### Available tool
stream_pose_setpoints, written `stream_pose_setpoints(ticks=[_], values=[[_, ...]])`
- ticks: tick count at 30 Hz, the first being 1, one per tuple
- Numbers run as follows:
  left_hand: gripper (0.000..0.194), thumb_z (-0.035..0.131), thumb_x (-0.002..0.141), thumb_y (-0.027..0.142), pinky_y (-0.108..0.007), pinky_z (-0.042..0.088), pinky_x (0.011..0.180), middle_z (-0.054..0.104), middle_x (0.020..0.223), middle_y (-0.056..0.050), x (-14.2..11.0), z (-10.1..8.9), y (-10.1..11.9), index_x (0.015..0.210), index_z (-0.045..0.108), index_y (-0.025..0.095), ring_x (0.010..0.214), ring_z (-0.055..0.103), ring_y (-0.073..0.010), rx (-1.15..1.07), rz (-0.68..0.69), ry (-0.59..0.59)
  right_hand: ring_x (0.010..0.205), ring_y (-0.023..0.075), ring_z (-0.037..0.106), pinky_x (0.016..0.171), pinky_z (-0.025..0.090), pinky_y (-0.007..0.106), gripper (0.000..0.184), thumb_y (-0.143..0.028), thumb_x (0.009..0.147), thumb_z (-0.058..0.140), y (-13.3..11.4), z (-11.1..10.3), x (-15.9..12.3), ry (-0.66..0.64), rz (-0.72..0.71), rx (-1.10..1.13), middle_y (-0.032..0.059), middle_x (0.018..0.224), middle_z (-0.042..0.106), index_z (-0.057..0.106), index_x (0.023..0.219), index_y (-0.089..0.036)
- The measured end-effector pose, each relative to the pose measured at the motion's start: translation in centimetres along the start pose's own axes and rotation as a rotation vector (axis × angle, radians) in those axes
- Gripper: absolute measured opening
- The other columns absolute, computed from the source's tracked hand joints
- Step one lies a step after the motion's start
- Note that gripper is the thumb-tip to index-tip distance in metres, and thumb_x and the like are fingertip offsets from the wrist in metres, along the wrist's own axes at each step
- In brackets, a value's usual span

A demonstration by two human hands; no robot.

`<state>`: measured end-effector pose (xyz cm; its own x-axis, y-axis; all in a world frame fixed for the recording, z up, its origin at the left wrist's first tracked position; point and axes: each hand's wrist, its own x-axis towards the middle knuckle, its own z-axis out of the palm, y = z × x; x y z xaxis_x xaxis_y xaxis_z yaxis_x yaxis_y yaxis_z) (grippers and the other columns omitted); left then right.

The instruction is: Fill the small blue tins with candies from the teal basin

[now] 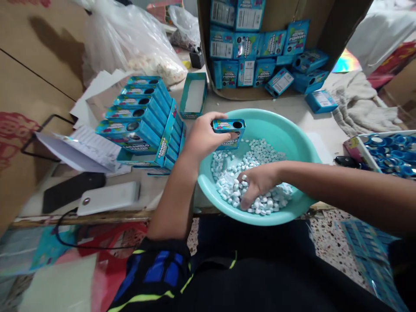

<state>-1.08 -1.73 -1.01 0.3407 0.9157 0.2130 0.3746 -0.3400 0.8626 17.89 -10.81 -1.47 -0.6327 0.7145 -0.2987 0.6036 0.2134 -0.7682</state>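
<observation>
My left hand (203,138) grips a small blue candy box (229,132) with a round hole in its top, held over the far-left rim of a teal plastic basin (294,136). The basin holds a heap of small white candies (256,162). My right hand (255,182) reaches in from the right and is sunk into the candies near the front, fingers curled down among them; what they grip is hidden.
A display tray of several filled blue boxes (141,117) stands left of the basin, an empty tray (194,96) behind it. A big carton with more blue boxes (263,56) is at the back. Blue caps (391,154) lie right. Phones (108,197) lie front left.
</observation>
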Motion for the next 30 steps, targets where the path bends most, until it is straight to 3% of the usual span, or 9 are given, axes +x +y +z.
stream_pose_setpoints(ticks=[3, 4, 7, 10, 13, 16, 21, 24, 30], values=[[0.041, 0.090, 0.068, 0.033, -0.042, 0.058, 0.083, 0.075, 0.094, -0.006, -0.4, -0.2, 1.1, 0.102, 0.072, 0.018, 0.090, 0.070, -0.0289, 0.096, -0.012, -0.073, 0.050, 0.0148, 0.055, 0.047, 0.044, 0.030, 0.019, -0.036, 0.072, 0.084, -0.7, -1.9, -0.7, -0.221, 0.129, 0.217, -0.0028, 0.057, 0.061, 0.070, 0.072, -0.023], [0.038, 0.089, 0.068, 0.032, -0.040, 0.057, 0.081, 0.075, 0.094, -0.005, -0.4, -0.2, 1.2, 0.100, 0.072, 0.018, 0.089, 0.070, -0.0287, 0.135, 0.010, -0.089, 0.049, 0.0141, 0.054, 0.046, 0.042, 0.029, 0.017, -0.035, 0.075, 0.080, -0.9, -2.6, -1.0, -0.171, 0.133, 0.300, -0.0025, 0.057, 0.061, 0.068, 0.072, -0.022], [0.033, 0.086, 0.069, 0.033, -0.038, 0.054, 0.078, 0.075, 0.092, -0.005, -0.7, -0.1, 1.4, 0.095, 0.071, 0.021, 0.087, 0.069, -0.0282, 0.231, 0.092, -0.183, 0.049, 0.0132, 0.051, 0.047, 0.042, 0.029, 0.017, -0.034, 0.076, 0.075, -1.1, -4.0, -1.1, 0.176, 0.043, 0.516, -0.0027, 0.056, 0.058, 0.063, 0.074, -0.022], [0.032, 0.085, 0.071, 0.035, -0.038, 0.053, 0.076, 0.075, 0.093, -0.004, -1.0, 0.1, 1.6, 0.097, 0.070, 0.022, 0.087, 0.070, -0.0282, 0.262, 0.140, -0.338, 0.051, 0.0140, 0.049, 0.048, 0.042, 0.030, 0.023, -0.044, 0.081, 0.071, -0.7, -4.3, -0.1, 0.564, -0.062, 0.607, -0.0037, 0.058, 0.053, 0.058, 0.081, -0.025], [0.036, 0.085, 0.073, 0.036, -0.038, 0.053, 0.078, 0.076, 0.101, -0.004, -1.5, 0.3, 2.1, 0.103, 0.069, 0.024, 0.093, 0.071, -0.0290, 0.234, 0.162, -0.473, 0.064, 0.0183, 0.058, 0.057, 0.050, 0.034, 0.035, -0.061, 0.088, 0.062, 0.1, -4.2, 1.3, 0.763, -0.117, 0.554, 0.0001, 0.074, 0.059, 0.057, 0.097, -0.028], [0.038, 0.085, 0.074, 0.039, -0.039, 0.054, 0.081, 0.076, 0.105, -0.005, -1.7, 0.4, 2.6, 0.106, 0.069, 0.023, 0.097, 0.071, -0.0303, 0.213, 0.171, -0.532, 0.080, 0.0225, 0.064, 0.070, 0.056, 0.039, 0.040, -0.067, 0.091, 0.055, 0.7, -4.1, 2.0, 0.821, -0.129, 0.500, 0.0031, 0.086, 0.061, 0.053, 0.104, -0.029], [0.040, 0.085, 0.076, 0.040, -0.042, 0.055, 0.086, 0.077, 0.110, -0.007, -1.5, 0.6, 2.6, 0.109, 0.070, 0.022, 0.101, 0.072, -0.0316, 0.162, 0.186, -0.483, 0.093, 0.0261, 0.069, 0.079, 0.058, 0.043, 0.031, -0.057, 0.093, 0.055, 0.3, -4.1, 1.7, 0.866, -0.087, 0.603, 0.0059, 0.093, 0.062, 0.048, 0.100, -0.028], [0.042, 0.088, 0.074, 0.039, -0.044, 0.056, 0.091, 0.077, 0.111, -0.006, -1.5, 0.8, 2.6, 0.110, 0.071, 0.024, 0.105, 0.071, -0.0327, 0.087, 0.219, -0.437, 0.102, 0.0288, 0.070, 0.085, 0.058, 0.046, 0.039, -0.063, 0.100, 0.042, -0.1, -4.2, 1.3, 0.828, -0.084, 0.600, 0.0096, 0.099, 0.066, 0.052, 0.102, -0.025], [0.039, 0.093, 0.071, 0.036, -0.049, 0.057, 0.091, 0.076, 0.100, -0.004, -1.8, 1.0, 2.8, 0.104, 0.075, 0.024, 0.102, 0.072, -0.0343, 0.026, 0.214, -0.331, 0.106, 0.0292, 0.069, 0.090, 0.057, 0.046, 0.061, -0.072, 0.104, 0.031, -0.1, -4.0, 0.5, 0.844, -0.158, 0.182, 0.0092, 0.097, 0.068, 0.068, 0.117, -0.025]])
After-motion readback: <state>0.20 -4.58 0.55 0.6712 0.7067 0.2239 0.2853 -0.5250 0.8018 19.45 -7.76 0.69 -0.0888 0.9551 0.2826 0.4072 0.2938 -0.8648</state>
